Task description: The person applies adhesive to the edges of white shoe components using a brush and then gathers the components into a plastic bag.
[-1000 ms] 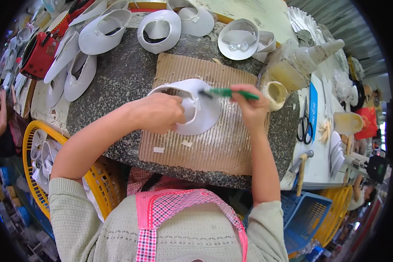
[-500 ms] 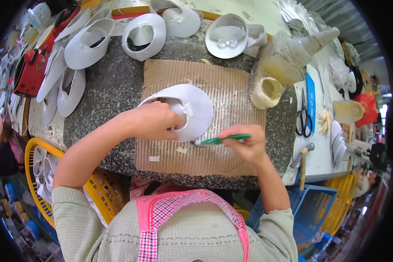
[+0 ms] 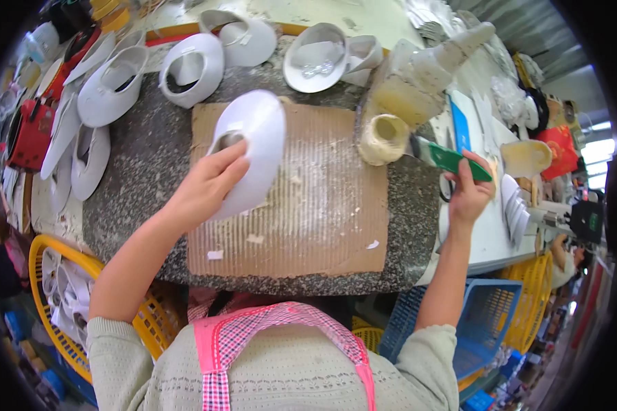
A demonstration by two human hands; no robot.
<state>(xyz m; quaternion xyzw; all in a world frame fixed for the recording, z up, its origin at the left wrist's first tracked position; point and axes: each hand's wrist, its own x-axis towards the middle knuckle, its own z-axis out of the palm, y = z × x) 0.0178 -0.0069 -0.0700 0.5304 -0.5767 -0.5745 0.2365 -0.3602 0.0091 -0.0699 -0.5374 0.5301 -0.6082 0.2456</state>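
A white visor (image 3: 257, 147) is held tilted up over the left part of the corrugated cardboard (image 3: 322, 219), its smooth curved brim reaching past the board's far edge in the view. Its inner opening is gripped by the left hand (image 3: 212, 179), fingers closed on the band. Over on the right, a flat green-handled brush (image 3: 452, 160) is pinched in the closed fingers of the right hand (image 3: 469, 192), its bristle end just beside the crusted, round-mouthed pot (image 3: 382, 139); whether the two touch cannot be told. Between visor and pot, open room is given by the ridged, glossy-smeared board, dotted with pale scraps. That board is bordered by a speckled stone slab (image 3: 137, 185) with a curved near edge. The far side is hemmed by a row of white visors (image 3: 192, 68), the right by dark-handled scissors (image 3: 445, 188), partly covered by the hand, and a blue strip (image 3: 459, 123). Below the slab, a yellow lattice basket (image 3: 62, 243) is seen at left, a blue plastic crate (image 3: 490, 315) at right.
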